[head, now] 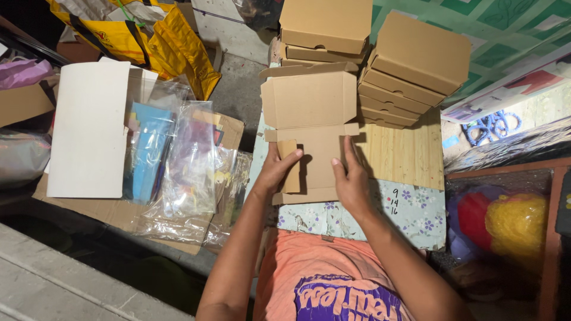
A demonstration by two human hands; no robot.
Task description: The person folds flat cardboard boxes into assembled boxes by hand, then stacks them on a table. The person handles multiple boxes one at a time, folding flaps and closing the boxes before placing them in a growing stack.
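The person folds a flat cardboard box (pixel 312 139) that lies on a small board (pixel 410 157) over a flowered cloth (pixel 410 217), near the board's left edge. The left hand (pixel 278 169) grasps the box's left side flap and lifts it. The right hand (pixel 351 178) lies open, pressing the box's base. Two stacks of finished boxes (pixel 410 65) stand at the far edge.

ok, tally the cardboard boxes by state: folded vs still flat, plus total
Folded boxes, left stack: 3
Folded boxes, right stack: 5, though the lower edges are hard to separate
Flat box, left hand on a side flap, right hand on the base: 1
Total: 9
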